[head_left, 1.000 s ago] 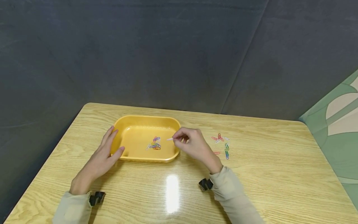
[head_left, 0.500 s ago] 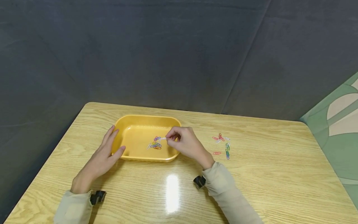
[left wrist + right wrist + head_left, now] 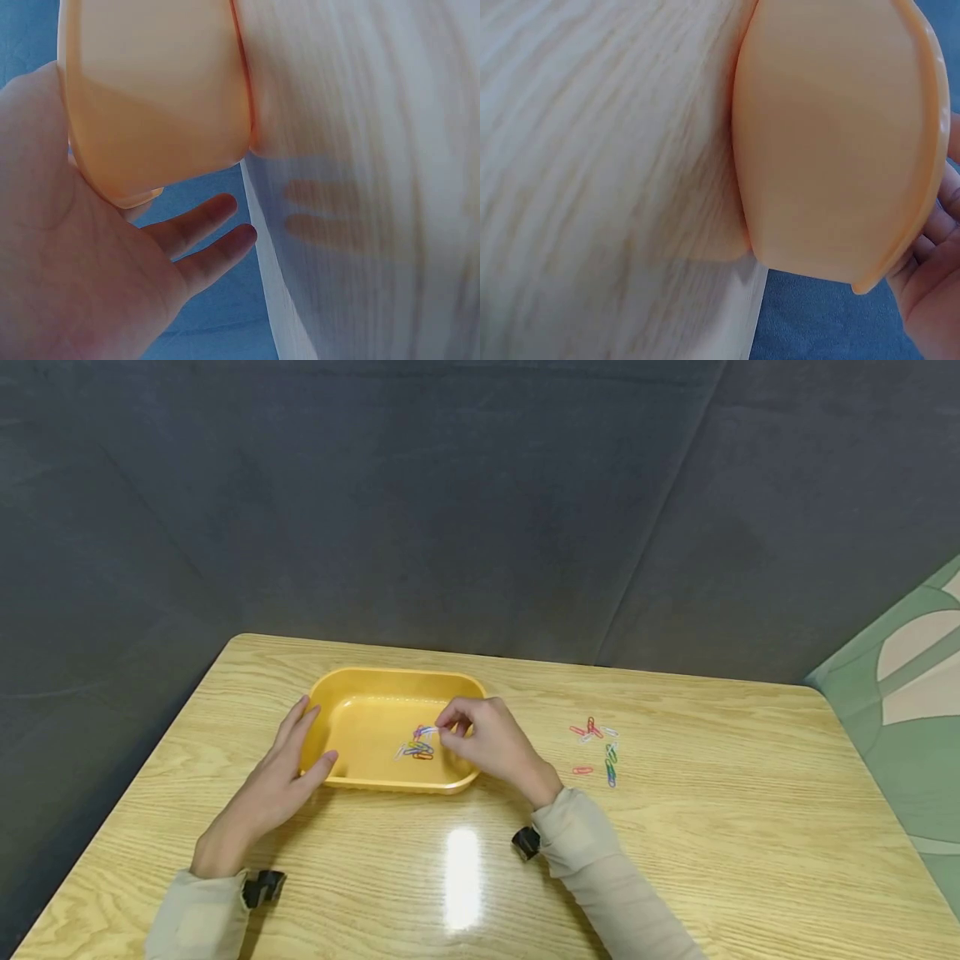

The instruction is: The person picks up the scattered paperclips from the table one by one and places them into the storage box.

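Note:
A yellow plastic tray (image 3: 367, 714) stands on the table, a small pile of coloured paper clips (image 3: 418, 750) on its floor. Over the tray's right half, my right hand (image 3: 491, 739) pinches a white paper clip (image 3: 431, 729) between thumb and fingertips, low by the pile. I cannot tell whether that clip touches the others. My left hand (image 3: 270, 781) rests against the tray's left end, thumb at the front rim. Two of its fingers (image 3: 199, 225) stretch out straight below the tray wall in the left wrist view. The right wrist view shows the tray's outer wall (image 3: 832, 142), which hides the clips.
Right of the tray, loose red and white paper clips (image 3: 591, 727) lie on the wooden table (image 3: 720, 793). Nearer are a single red clip (image 3: 582, 770) and a short row of green and blue clips (image 3: 611, 768). A dark cloth panel (image 3: 450, 527) rises behind the table.
My right hand has moved left and further over the tray, carrying the white paper clip to the pile. The left hand and the tray have stayed where they were.

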A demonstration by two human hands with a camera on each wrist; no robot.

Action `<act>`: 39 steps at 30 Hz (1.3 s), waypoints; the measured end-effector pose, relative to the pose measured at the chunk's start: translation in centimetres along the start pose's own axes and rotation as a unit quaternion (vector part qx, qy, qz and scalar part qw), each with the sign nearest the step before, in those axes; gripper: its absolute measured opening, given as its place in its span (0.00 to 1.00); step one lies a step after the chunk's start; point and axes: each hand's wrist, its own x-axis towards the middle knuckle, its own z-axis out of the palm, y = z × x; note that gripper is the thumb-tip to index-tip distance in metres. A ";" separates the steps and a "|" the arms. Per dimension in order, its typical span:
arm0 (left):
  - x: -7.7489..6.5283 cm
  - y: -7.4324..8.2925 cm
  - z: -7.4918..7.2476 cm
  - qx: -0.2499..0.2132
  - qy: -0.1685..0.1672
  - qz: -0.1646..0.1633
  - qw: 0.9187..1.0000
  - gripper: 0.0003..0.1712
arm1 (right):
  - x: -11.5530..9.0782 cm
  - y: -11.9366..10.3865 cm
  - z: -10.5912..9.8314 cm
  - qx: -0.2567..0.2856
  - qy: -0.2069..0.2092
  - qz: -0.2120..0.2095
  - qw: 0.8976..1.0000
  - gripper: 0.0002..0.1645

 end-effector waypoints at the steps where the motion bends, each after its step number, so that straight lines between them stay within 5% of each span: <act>1: 0.0 0.0 0.0 0.000 0.000 -0.001 1.000 0.45 | 0.1 0.0 0.1 -0.007 0.000 -0.003 1.000 0.05; 27: 0.0 0.1 0.0 -0.004 0.000 -0.003 1.000 0.45 | 1.3 0.0 2.5 -0.171 -0.004 0.005 0.985 0.06; 39: 0.1 0.0 0.1 0.000 0.004 -0.001 1.000 0.45 | 1.4 0.0 2.9 -0.206 -0.008 0.012 0.979 0.06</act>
